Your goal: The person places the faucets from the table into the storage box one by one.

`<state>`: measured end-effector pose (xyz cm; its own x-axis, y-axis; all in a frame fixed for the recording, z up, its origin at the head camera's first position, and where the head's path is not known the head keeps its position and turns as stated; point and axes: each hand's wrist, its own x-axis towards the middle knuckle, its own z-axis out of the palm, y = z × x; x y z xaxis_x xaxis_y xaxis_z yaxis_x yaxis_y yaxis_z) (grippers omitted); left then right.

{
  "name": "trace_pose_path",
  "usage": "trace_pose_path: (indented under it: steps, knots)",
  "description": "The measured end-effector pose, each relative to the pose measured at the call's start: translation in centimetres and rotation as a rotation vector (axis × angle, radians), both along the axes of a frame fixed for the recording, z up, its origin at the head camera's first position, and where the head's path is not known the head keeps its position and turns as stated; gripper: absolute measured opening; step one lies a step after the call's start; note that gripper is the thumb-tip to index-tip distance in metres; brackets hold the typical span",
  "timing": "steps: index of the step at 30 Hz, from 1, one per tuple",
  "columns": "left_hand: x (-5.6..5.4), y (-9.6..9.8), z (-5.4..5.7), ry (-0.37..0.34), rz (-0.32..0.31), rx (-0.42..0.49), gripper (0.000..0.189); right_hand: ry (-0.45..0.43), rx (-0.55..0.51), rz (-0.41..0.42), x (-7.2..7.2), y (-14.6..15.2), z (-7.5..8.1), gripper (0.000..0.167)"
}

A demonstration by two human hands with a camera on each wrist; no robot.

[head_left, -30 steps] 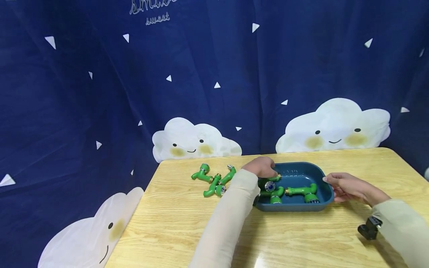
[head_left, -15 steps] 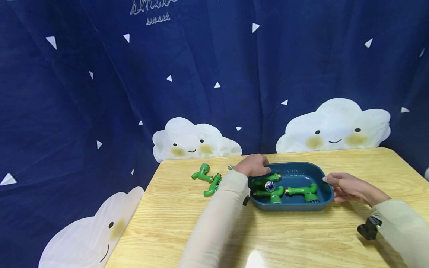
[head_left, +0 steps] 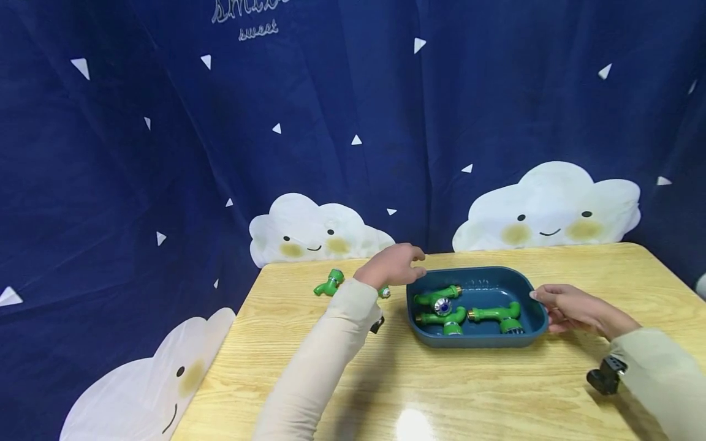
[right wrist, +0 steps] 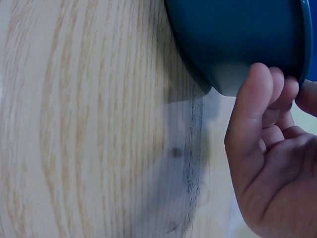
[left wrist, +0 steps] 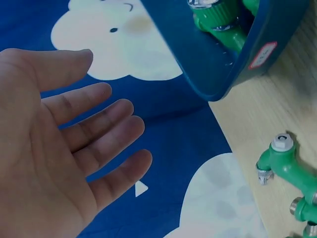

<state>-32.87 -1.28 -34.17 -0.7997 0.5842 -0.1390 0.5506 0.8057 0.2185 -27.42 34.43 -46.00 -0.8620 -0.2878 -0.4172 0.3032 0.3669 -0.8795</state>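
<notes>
A dark blue plastic basin [head_left: 474,343] stands on the table with several green faucets [head_left: 499,313] lying inside it. My right hand [head_left: 573,309] pinches the basin's right rim, thumb above and fingers against the outer wall, as the right wrist view shows. Just past the basin's left end, my left hand [head_left: 394,266] is raised above the table with nothing in it. In the left wrist view its fingers are spread and relaxed. Left of the basin, loose green faucets [left wrist: 292,171] lie on the wood; the left arm hides part of them in the head view.
The pale wooden table [head_left: 474,392] meets a dark blue curtain [head_left: 353,92] printed with white clouds along its far edge. One green faucet [head_left: 331,282] lies near the back left of the table.
My left hand has come out of the basin and moved left, leaving a faucet behind inside. It now covers more of the loose faucets. The right hand keeps its hold on the rim.
</notes>
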Motion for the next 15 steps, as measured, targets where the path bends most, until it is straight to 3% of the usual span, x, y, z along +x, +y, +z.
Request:
trace_pose_path:
  steps: [9, 15]
  knots:
    - [0.8, -2.4, 1.0, 0.044, -0.016, 0.009, 0.041, -0.002, -0.004, -0.012, 0.0, 0.1, -0.2, 0.026]
    - [1.2, -4.5, 0.6, 0.061, -0.015, 0.047, 0.041, -0.002, -0.006, -0.009, 0.1, 0.0, -0.1, 0.026]
